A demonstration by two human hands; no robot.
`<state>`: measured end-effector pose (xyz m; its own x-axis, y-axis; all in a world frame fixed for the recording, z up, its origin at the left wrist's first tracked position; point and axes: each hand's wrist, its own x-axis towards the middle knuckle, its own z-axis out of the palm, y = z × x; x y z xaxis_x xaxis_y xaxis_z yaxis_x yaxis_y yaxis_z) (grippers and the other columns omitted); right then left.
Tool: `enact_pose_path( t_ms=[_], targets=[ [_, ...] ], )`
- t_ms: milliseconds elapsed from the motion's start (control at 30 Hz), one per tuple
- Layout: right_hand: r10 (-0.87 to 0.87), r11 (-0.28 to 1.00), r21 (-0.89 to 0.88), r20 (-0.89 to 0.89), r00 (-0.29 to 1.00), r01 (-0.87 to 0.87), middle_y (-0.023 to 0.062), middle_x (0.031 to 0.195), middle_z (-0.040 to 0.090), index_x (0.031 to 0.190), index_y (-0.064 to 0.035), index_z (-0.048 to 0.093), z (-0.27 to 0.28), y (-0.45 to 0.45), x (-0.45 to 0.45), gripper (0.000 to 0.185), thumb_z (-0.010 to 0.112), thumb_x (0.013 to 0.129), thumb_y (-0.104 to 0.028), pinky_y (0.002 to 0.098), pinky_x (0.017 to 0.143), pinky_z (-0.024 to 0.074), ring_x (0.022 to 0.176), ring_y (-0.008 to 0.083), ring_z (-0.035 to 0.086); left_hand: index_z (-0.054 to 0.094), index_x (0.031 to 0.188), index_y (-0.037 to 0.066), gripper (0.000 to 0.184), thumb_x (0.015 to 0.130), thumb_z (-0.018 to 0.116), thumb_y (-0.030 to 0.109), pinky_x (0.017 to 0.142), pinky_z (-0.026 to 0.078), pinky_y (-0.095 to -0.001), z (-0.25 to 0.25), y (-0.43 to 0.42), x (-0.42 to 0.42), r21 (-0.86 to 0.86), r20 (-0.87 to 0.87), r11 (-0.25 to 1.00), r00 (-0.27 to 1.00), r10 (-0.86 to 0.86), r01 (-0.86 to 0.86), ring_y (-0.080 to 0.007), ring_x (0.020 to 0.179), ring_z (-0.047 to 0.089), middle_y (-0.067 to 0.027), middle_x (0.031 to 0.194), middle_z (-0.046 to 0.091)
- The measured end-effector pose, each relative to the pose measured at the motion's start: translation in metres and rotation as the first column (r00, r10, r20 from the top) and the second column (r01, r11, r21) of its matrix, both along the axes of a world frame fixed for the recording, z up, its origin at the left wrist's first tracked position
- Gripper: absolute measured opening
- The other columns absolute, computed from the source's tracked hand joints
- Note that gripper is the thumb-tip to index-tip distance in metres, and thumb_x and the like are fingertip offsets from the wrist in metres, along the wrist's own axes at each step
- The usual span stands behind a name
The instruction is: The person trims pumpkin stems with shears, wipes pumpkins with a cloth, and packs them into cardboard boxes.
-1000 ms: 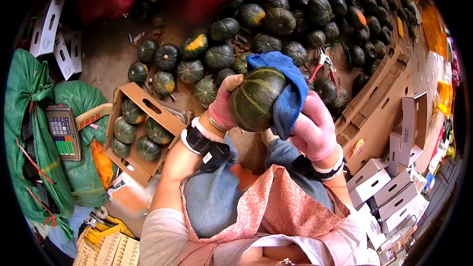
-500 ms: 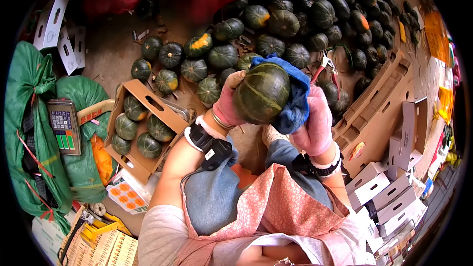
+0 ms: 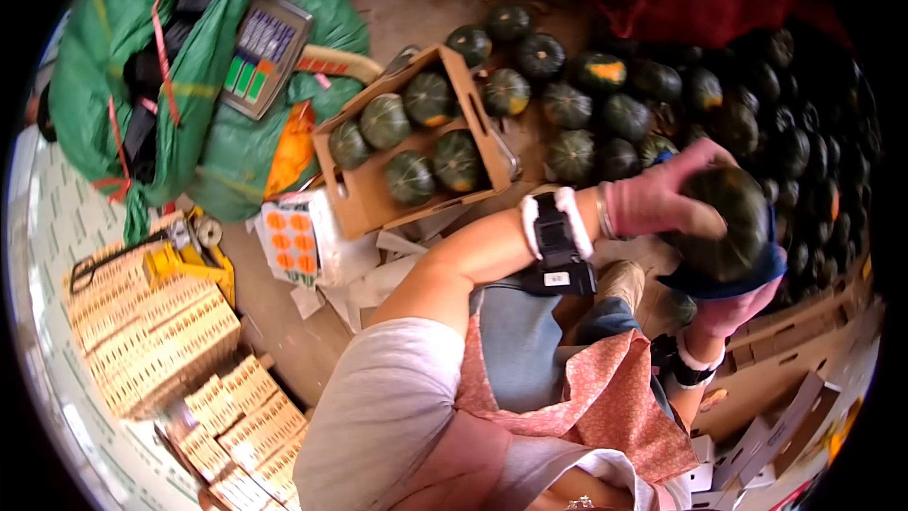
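Observation:
A dark green pumpkin [image 3: 733, 218] is held up between my two hands, both in pink gloves. My left hand [image 3: 667, 194] is wrapped round its near left side, with the thumb across its face. Under and beside the pumpkin, my right hand [image 3: 742, 308] presses a blue cloth [image 3: 705, 286] against it; part of the cloth and the fingers behind it are hidden. To the left of my left arm stands an open cardboard box [image 3: 355, 213] with several green pumpkins [image 3: 386, 121] in it.
Many loose pumpkins [image 3: 567, 104] cover the floor ahead and to the right. A scale display [image 3: 267, 55] leans on green sacks [image 3: 95, 85] at left. A sheet of orange stickers [image 3: 290, 241], a yellow tool [image 3: 194, 260] and stacked flat cartons [image 3: 156, 341] lie nearer.
My view has swung to the left, so the box and scale appear farther right. The pumpkin has turned in my hands, my left hand now reaching over its upper side.

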<state>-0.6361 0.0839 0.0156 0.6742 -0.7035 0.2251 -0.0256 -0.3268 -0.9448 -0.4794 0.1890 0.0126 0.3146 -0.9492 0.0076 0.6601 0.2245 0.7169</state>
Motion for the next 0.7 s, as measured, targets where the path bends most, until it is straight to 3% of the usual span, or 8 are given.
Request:
enact_pose_path(
  t_ms=[67,133,200,300,367,467,533,700],
  targets=[
    [-0.176,0.798,-0.601,-0.182,0.967,0.032,0.0069,0.101,0.058,0.112,0.0023,0.055,0.011,-0.001,0.019,0.030,0.055,0.091,-0.019,0.0313,0.085,0.0443,0.094,0.0183,0.057,0.040,0.119,0.007,0.071,0.064,0.083,0.016,0.086,0.046,-0.0310,0.015,0.001,0.006,0.019,0.164,0.999,0.986,0.030,-0.034,-0.0122,0.100,0.052,-0.0040,0.104,0.056],
    [-0.126,0.939,0.334,0.096,0.987,0.087,0.0069,0.100,0.058,0.110,0.0020,0.055,-0.011,-0.009,0.021,0.023,0.050,0.093,-0.014,0.0310,0.085,0.0441,0.092,0.0173,0.056,0.044,0.117,0.008,0.073,0.059,0.085,0.023,0.083,0.048,-0.0320,0.021,0.010,0.026,0.084,0.525,0.990,0.850,0.054,-0.115,-0.0157,0.097,0.057,-0.0067,0.102,0.058],
    [-0.256,0.966,-0.009,-0.114,0.960,0.257,0.0063,0.098,0.057,0.110,0.0014,0.053,-0.033,-0.031,0.022,0.020,0.047,0.095,-0.011,0.0296,0.085,0.0437,0.091,0.0154,0.054,0.049,0.116,0.008,0.074,0.055,0.085,0.029,0.081,0.049,-0.0337,0.040,0.032,0.051,0.103,0.870,0.992,0.490,-0.055,-0.071,-0.0213,0.095,0.061,-0.0106,0.103,0.060],
    [-0.306,0.950,-0.081,-0.045,0.951,0.301,0.0054,0.097,0.055,0.102,0.0002,0.051,-0.056,-0.056,0.011,0.016,0.055,0.091,-0.010,0.0276,0.083,0.0427,0.088,0.0143,0.050,0.048,0.119,0.007,0.079,0.052,0.085,0.027,0.088,0.047,-0.0353,0.035,0.118,0.080,0.184,0.930,0.940,0.361,-0.072,-0.287,-0.0244,0.102,0.057,-0.0119,0.111,0.056],
    [-0.352,0.891,-0.353,-0.140,0.926,0.285,0.0074,0.096,0.055,0.104,0.0001,0.050,-0.081,-0.067,0.002,0.023,0.061,0.086,-0.008,0.0293,0.084,0.0420,0.089,0.0171,0.051,0.042,0.124,0.004,0.085,0.054,0.084,0.024,0.094,0.045,-0.0380,0.044,0.202,0.076,0.529,0.632,0.645,0.763,0.134,-0.551,-0.0246,0.107,0.053,-0.0137,0.115,0.051],
    [-0.124,0.937,-0.347,-0.431,0.894,-0.038,0.0125,0.107,0.057,0.115,-0.0006,0.051,-0.115,-0.070,-0.012,0.036,0.052,0.079,0.001,0.0323,0.097,0.0369,0.105,0.0255,0.052,0.034,0.127,0.006,0.079,0.066,0.081,0.022,0.094,0.048,-0.0420,0.014,0.311,0.056,0.482,0.598,0.139,0.441,0.669,-0.865,-0.0295,0.106,0.054,-0.0143,0.120,0.046],
    [-0.009,0.990,-0.127,-0.500,0.866,-0.063,0.0130,0.115,0.056,0.117,-0.0017,0.052,-0.136,-0.061,-0.014,0.042,0.046,0.076,0.004,0.0321,0.100,0.0348,0.112,0.0259,0.051,0.036,0.123,0.010,0.065,0.074,0.077,0.021,0.082,0.054,-0.0443,-0.001,0.358,0.043,0.575,0.626,-0.128,0.334,0.705,-0.808,-0.0281,0.105,0.056,-0.0134,0.117,0.049],
    [0.134,0.984,0.162,-0.432,0.892,-0.069,0.0162,0.133,0.044,0.141,-0.0083,0.028,-0.146,-0.071,-0.020,0.067,0.042,0.077,0.005,0.0329,0.103,0.0325,0.120,0.0244,0.045,0.044,0.125,0.012,0.053,0.083,0.069,0.029,0.086,0.047,-0.0569,-0.056,0.410,0.031,0.741,0.348,0.005,0.390,0.852,-0.672,-0.0317,0.115,0.050,-0.0108,0.123,0.050]
  ],
)
